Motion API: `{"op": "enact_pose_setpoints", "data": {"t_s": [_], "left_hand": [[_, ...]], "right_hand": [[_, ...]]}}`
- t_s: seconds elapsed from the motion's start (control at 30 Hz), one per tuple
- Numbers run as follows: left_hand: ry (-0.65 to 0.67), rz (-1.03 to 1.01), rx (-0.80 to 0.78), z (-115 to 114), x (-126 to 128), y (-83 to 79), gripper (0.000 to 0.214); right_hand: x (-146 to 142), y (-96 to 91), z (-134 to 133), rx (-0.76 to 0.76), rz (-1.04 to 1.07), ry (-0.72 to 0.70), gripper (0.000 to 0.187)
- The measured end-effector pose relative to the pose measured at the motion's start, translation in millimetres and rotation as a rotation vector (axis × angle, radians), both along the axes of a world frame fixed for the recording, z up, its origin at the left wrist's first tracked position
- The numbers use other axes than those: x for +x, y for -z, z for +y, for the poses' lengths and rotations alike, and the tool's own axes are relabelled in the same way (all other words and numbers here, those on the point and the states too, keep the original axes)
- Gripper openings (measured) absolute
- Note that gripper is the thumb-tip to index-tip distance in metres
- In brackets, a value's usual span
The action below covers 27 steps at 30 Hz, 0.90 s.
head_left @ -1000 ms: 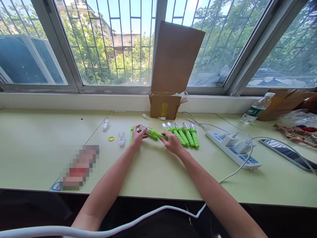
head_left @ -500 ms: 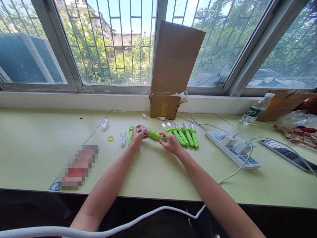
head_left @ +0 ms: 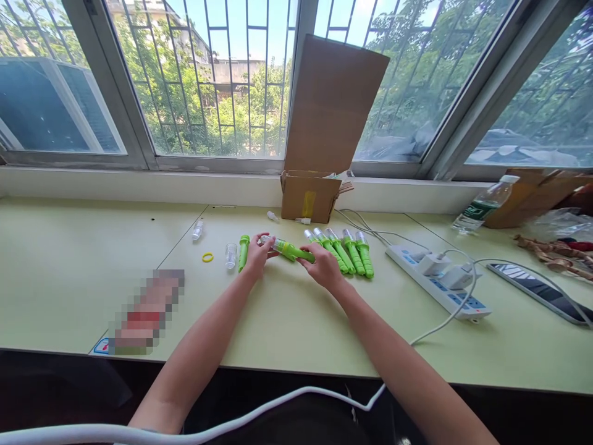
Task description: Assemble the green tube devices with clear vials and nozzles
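A green flashlight-like stick with a clear cap is held between my two hands, slanting down to the right. My left hand is closed round its clear end. Closed on the green handle end is my right hand. Just left of my left hand lies another green stick, with a clear plastic cup-shaped cap standing beside it. A yellow ring and a small clear part lie farther left. Several finished-looking green sticks with clear tops lie in a row by my right hand.
A cardboard box with its flap raised stands at the back, small clear pieces before it. To the right are a power strip with cables, a phone and a water bottle. A white cable crosses near my body.
The handle end of the held stick has tilted slightly away from its front part, and my right hand has shifted a little up and right. The view has moved slightly.
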<state>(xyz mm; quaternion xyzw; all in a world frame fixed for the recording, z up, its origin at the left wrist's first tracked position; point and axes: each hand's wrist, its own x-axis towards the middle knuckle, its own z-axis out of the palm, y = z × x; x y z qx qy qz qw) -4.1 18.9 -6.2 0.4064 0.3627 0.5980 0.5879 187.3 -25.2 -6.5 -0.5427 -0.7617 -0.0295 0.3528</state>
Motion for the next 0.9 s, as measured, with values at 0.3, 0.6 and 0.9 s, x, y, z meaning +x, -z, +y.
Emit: {"op": "enact_pose_setpoints", "data": {"t_s": [0.3, 0.6, 0.9], "left_hand": [[0.0, -0.032, -0.004, 5, -1, 3.7, 0.038], [0.036, -0.042, -0.02, 6, -3, 4.3, 0.039], [0.079, -0.069, 0.012, 5, -4, 5.4, 0.041]], "right_hand": [[-8, -4.2, -4, -0.091, -0.109, 0.02, 0.028], [-16, -9.9, -9, -0.222, -0.064, 0.003, 0.033], [-12, -5.4, -1, -0.587, 0.428, -0.188, 0.037]]}}
